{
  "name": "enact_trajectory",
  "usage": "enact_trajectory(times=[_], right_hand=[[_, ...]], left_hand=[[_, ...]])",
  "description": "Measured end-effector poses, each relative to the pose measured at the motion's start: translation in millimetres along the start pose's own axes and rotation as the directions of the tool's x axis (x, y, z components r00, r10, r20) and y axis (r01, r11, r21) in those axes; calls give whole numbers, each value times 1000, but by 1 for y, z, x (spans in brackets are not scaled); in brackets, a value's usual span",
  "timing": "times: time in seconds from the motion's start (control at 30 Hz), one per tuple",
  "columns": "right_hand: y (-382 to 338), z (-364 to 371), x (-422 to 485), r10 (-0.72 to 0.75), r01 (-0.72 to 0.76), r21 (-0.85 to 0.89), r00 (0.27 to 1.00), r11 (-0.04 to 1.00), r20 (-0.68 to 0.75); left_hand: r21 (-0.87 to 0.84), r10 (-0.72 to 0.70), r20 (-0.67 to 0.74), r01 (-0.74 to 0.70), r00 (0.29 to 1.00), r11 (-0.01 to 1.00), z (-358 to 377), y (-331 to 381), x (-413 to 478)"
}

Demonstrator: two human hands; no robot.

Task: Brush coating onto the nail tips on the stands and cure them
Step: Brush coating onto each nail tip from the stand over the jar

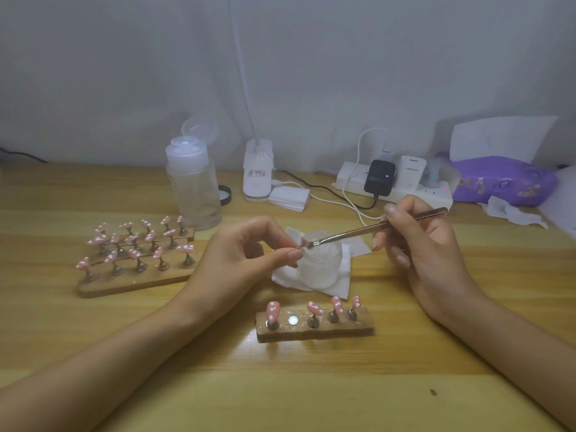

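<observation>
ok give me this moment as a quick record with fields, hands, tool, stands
left hand: pinches a pink nail tip over the jar
right hand: holds the brush, bristles at that tip
near stand: four tips, one empty spot
far stands: three rows of pink tips, left of the jar
jar: sits on white tissue

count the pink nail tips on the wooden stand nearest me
4 nail tips on the stand: one at its left end, then an empty spot, then three in a row toward the right end. A fifth tip is off it, pinched by the left hand.
</observation>
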State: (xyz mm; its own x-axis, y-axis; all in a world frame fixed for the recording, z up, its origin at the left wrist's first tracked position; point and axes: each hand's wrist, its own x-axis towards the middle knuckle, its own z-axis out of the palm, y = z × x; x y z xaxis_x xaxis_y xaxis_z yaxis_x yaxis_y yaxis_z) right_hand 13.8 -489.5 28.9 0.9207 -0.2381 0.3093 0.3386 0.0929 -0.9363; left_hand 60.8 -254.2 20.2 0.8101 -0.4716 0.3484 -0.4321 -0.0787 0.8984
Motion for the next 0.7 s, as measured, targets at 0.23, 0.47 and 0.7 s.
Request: enact_trajectory(times=[0.23, 0.47, 0.7], right_hand=[[0, 1, 0, -2, 2, 6, 1000, 1000, 27], [-1, 0, 0, -24, 22, 36, 999, 999, 39], [-2, -1, 0, 21, -20, 62, 1000, 998, -22]], left_hand=[[17, 11, 4, -11, 1000, 1000, -1, -3, 1], [25, 23, 3, -23, 1000, 999, -1, -3, 0], [20, 24, 11, -24, 1000, 1000, -1, -2, 0]])
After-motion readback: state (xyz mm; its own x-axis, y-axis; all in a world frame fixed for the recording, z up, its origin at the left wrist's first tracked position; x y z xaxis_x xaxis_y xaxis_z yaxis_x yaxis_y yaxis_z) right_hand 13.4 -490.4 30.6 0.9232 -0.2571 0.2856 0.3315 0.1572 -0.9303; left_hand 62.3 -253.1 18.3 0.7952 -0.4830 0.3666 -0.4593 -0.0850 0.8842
